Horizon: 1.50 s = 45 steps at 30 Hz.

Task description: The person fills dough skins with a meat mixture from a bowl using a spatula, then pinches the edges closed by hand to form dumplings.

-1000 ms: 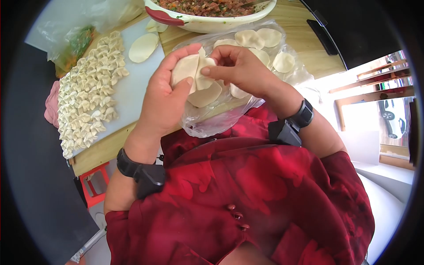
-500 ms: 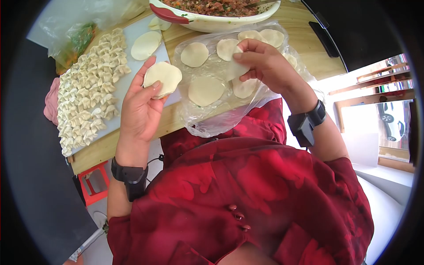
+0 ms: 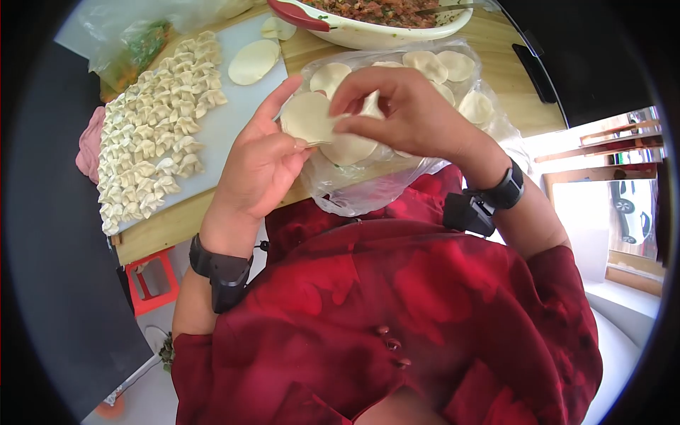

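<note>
My left hand (image 3: 258,166) pinches a thin stack of round, pale dumpling wrappers (image 3: 306,117) between thumb and fingers, with the index finger stretched up behind it. Bent over from the right, my right hand (image 3: 404,113) has its thumb and fingertips closed at the right edge of the top wrapper. The fingertips are slightly blurred. Below and behind both hands, several single wrappers (image 3: 425,66) lie spread on a clear plastic sheet (image 3: 343,195), some partly hidden by my right hand.
Rows of folded dumplings (image 3: 159,120) cover much of a white board (image 3: 234,106) at left, with loose wrappers (image 3: 253,62) at its far end. A bowl of meat filling (image 3: 382,13) with a utensil stands at the back. A bag of greens (image 3: 138,49) lies back left.
My right hand has moved left from over the plastic sheet, carrying a wrapper, to the stack. My left hand has brought the stack right, toward it. The view has shifted slightly.
</note>
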Available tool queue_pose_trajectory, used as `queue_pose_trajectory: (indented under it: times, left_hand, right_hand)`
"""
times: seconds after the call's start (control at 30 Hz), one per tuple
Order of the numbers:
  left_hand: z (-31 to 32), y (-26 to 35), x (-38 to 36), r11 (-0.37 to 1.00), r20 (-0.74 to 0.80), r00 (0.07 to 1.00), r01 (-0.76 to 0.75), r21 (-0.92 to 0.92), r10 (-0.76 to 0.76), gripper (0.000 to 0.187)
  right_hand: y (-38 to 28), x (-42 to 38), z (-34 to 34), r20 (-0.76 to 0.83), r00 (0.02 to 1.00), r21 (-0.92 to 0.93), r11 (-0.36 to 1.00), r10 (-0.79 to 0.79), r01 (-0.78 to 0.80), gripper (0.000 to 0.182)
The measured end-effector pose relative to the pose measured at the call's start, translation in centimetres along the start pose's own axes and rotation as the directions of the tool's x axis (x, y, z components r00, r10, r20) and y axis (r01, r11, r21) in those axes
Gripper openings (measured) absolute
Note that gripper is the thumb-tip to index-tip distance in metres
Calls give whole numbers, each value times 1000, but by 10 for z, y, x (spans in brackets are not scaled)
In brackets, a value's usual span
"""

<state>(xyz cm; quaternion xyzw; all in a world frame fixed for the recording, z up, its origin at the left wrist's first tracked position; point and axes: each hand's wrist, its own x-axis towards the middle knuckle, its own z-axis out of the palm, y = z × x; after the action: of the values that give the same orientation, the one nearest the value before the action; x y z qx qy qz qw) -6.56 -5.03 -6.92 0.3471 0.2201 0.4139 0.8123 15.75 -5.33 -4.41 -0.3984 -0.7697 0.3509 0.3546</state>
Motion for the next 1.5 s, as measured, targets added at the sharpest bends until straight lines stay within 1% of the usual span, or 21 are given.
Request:
queue_pose_trajectory:
  times: [0.07,0.2,0.27,0.3,0.37,0.4,0.47,0.5,0.57,0.6,0.67,0.7,0.77,0.8,0.87,1.0,1.07,1.2,1.3,1.37,1.5]
  left_hand:
    - [8,6,0,999,54,998,37,25,-39,77]
    - [8,4,1,998,74,997,34,45,-37,78]
    - [13,2,1,999,43,999,-2,49,0,81]
    - [15,0,2,999,41,999,-3,51,1,81]
    - [20,-3,3,992,46,998,-56,112,51,84]
    - [21,-4,4,992,46,998,-55,114,50,84]
    - [24,-7,7,963,75,990,-136,233,121,86]
    - [25,-8,8,963,76,990,-136,234,121,86]
    - [27,-9,10,929,121,977,-203,310,173,87]
    - [25,-9,10,929,122,978,-202,311,172,87]
    - [22,-9,10,940,111,983,-175,294,148,87]
    - [23,-9,10,941,111,983,-171,292,145,87]
    - [25,-9,10,961,92,988,-145,234,126,89]
    - [26,-9,10,961,91,988,-143,235,125,89]
    - [27,-8,9,976,69,991,-121,180,110,90]
    - [26,-6,8,976,64,993,-110,186,100,89]
    - [24,-6,7,984,67,994,-97,147,88,86]
    - [23,-9,6,987,48,994,-99,130,93,84]
    - [18,-8,7,988,38,997,-74,138,69,78]
    - [17,-6,7,994,12,1000,-22,105,21,72]
    - [15,-6,8,997,-6,1000,-13,82,14,70]
  right_hand:
    - [-13,4,3,57,996,-97,992,-72,77,15]
    - [-9,7,11,22,997,-66,995,-76,77,15]
    - [-13,6,13,-11,1000,-100,995,-8,7,14]
    - [-14,6,15,-11,1000,-98,995,-10,9,14]
    - [-15,6,18,-83,994,-65,995,73,-79,14]
    - [-16,6,19,-84,994,-64,995,73,-79,14]
    - [-17,7,20,-121,981,-80,983,152,-162,16]
    - [-17,8,20,-122,981,-80,984,152,-162,16]
    - [-15,8,20,-127,974,-45,980,189,-196,17]
    - [-13,8,20,-128,974,-45,980,189,-196,17]
    - [-9,5,20,-153,969,55,981,194,-188,17]
    - [-10,4,19,-154,968,56,980,198,-191,17]
    - [-12,2,16,-90,964,21,968,250,-249,14]
    - [-14,2,15,-90,964,22,968,251,-250,14]
    - [-18,1,14,-80,975,-68,975,206,-212,12]
    - [-14,1,16,-105,983,-114,980,154,-165,11]
    - [-13,1,16,-101,973,-52,975,208,-214,11]
    - [-12,0,16,-94,974,-76,974,204,-212,11]
    - [-10,0,14,-79,970,-16,973,230,-232,12]
    - [-8,0,12,-39,955,109,951,295,-289,13]
    - [-6,-2,12,-29,955,129,948,295,-290,13]
